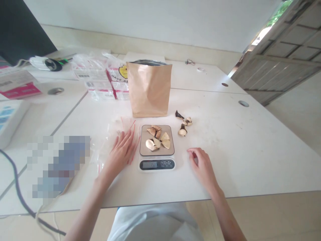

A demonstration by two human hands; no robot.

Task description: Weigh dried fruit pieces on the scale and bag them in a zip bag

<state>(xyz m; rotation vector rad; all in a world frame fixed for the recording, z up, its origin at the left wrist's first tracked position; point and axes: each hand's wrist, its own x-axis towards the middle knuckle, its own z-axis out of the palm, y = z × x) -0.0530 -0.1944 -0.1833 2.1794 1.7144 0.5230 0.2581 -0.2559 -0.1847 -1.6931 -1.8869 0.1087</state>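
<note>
Left hand (pixel 122 147) lies flat and open on a pile of clear bags (pixel 112 140) just left of the scale (pixel 156 149). Right hand (pixel 202 164) rests on the desk (pixel 250 147) right of it, fingers loosely curled, holding nothing. Pale dried pieces (pixel 157 138) sit on the scale, more pieces (pixel 184 124) beside it, brown paper bag (pixel 149 88) upright behind.

White tables (pixel 250 140) pushed together, pale wall (pixel 150 20) behind, open door (pixel 286 50) rt, daylight.
</note>
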